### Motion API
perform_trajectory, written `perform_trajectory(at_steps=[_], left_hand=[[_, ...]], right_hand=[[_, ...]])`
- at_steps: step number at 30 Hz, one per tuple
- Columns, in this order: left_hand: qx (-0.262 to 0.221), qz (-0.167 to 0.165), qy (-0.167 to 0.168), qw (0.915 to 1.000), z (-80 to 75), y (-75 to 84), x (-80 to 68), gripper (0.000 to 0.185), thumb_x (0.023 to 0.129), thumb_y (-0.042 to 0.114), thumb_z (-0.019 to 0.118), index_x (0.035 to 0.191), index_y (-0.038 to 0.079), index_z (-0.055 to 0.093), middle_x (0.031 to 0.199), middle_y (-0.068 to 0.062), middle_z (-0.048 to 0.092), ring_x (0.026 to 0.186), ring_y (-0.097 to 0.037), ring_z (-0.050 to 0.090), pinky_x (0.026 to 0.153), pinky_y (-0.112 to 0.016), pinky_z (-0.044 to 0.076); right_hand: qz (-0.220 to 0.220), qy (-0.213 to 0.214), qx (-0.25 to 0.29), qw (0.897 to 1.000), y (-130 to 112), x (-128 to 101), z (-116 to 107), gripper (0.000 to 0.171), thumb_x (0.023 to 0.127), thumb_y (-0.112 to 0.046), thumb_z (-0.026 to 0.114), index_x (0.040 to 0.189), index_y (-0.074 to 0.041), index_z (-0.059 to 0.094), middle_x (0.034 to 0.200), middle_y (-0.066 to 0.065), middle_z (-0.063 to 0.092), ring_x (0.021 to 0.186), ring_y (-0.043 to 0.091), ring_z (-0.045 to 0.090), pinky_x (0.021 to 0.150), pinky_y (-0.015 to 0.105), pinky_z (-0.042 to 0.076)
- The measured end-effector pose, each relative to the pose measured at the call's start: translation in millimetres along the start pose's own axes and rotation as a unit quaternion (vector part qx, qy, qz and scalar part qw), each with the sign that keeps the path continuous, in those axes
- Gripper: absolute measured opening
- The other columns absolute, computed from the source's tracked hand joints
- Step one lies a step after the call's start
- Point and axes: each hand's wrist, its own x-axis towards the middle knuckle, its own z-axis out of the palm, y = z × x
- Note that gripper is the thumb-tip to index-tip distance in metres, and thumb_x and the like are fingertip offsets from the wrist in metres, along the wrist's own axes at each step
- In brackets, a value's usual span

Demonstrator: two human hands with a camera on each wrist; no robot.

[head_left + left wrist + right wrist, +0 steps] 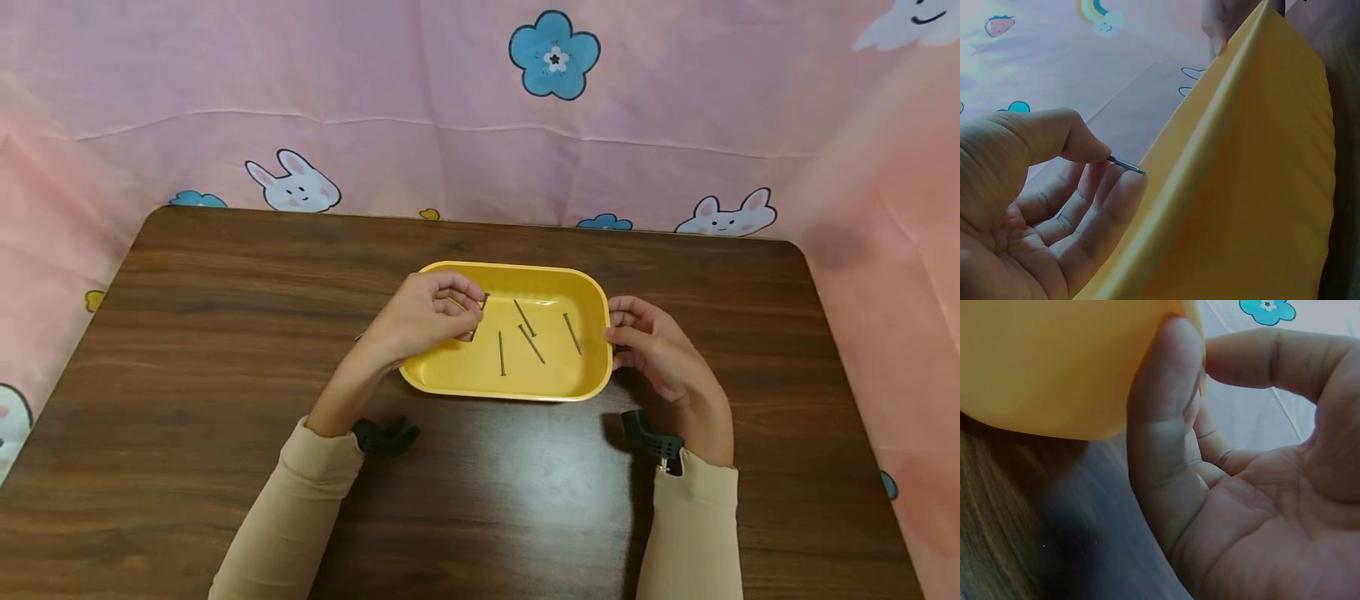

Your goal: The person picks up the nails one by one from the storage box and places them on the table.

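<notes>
A yellow tray [450,368] sits on the dark wooden table. Over its left part, my left hand [416,321] pinches a thin metal nail [1126,164] between thumb and fingers; in the head view the fingers partly cover it. Several more nails lie scattered on the tray floor, among them an upright-lying nail [502,354] near the middle and a slanted nail [572,334] toward the right. At the tray's right end my right hand [667,354] grips the rim, thumb on one side of the wall and fingers on the other, as the right wrist view shows.
The brown table [187,375] extends to both sides of the tray and in front of it. A pink patterned cloth [450,75] hangs behind the table's far edge and along its sides. Black wrist mounts [386,437] are worn below both hands.
</notes>
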Motion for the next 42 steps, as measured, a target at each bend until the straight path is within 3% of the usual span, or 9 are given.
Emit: perform_trajectory(at_steps=[5, 12, 21, 25, 32, 42], left_hand=[[-0.014, -0.001, -0.005, 0.9999, -1.9, 2.3, -0.5, 0.036, 0.095, 0.003, 0.069, 0.128, -0.010, 0.062, 0.106, -0.015, 0.069, 0.079, -0.019, 0.071, 0.082, -0.040, 0.068], [0.003, 0.002, 0.004, 1.0000, -4.6, 3.3, -1.7, 0.032, 0.094, 0.003, 0.069, 0.124, -0.007, 0.064, 0.106, -0.014, 0.069, 0.080, -0.018, 0.071, 0.082, -0.040, 0.068], [-0.022, -0.004, -0.004, 0.9997, -6.6, 4.1, -1.5, 0.035, 0.096, 0.003, 0.070, 0.127, -0.011, 0.062, 0.106, -0.013, 0.068, 0.079, -0.017, 0.072, 0.084, -0.044, 0.068], [-0.030, -0.004, -0.007, 0.9995, -8.9, 5.2, -2.0, 0.035, 0.096, 0.003, 0.069, 0.128, -0.011, 0.061, 0.106, -0.011, 0.067, 0.079, -0.017, 0.073, 0.082, -0.040, 0.069], [-0.044, -0.007, -0.013, 0.9989, -16.8, 7.3, -6.4, 0.036, 0.097, 0.001, 0.068, 0.129, -0.012, 0.058, 0.108, -0.011, 0.066, 0.081, -0.017, 0.072, 0.078, -0.031, 0.068], [-0.038, -0.015, -0.021, 0.9990, -30.6, 6.6, -10.8, 0.038, 0.097, 0.004, 0.068, 0.130, -0.011, 0.056, 0.114, -0.014, 0.063, 0.083, -0.018, 0.071, 0.081, -0.032, 0.068]], right_hand=[[0.000, 0.004, -0.002, 1.000, 0.4, -0.4, -0.9, 0.029, 0.103, -0.003, 0.057, 0.131, -0.001, 0.048, 0.101, 0.001, 0.063, 0.083, 0.011, 0.064, 0.071, 0.025, 0.065], [0.000, 0.006, -0.009, 1.000, 1.0, -0.4, -0.9, 0.030, 0.103, -0.003, 0.058, 0.132, -0.001, 0.048, 0.103, 0.001, 0.063, 0.084, 0.011, 0.065, 0.072, 0.025, 0.065], [-0.004, 0.004, -0.009, 1.000, 0.9, 0.1, -0.9, 0.030, 0.103, -0.002, 0.058, 0.132, -0.002, 0.047, 0.104, 0.002, 0.063, 0.084, 0.011, 0.065, 0.072, 0.025, 0.065], [-0.001, 0.009, -0.011, 1.000, 0.1, 0.3, -0.8, 0.031, 0.103, -0.002, 0.058, 0.132, -0.002, 0.047, 0.104, 0.002, 0.062, 0.084, 0.011, 0.065, 0.071, 0.025, 0.064], [0.005, 0.014, -0.014, 1.000, -0.6, 0.9, 0.1, 0.031, 0.103, -0.002, 0.058, 0.132, -0.002, 0.047, 0.103, 0.001, 0.061, 0.082, 0.010, 0.064, 0.070, 0.024, 0.064], [0.000, 0.011, -0.015, 1.000, 0.4, 0.6, -0.4, 0.031, 0.103, -0.002, 0.057, 0.132, -0.001, 0.048, 0.103, 0.002, 0.062, 0.083, 0.010, 0.065, 0.070, 0.024, 0.064]])
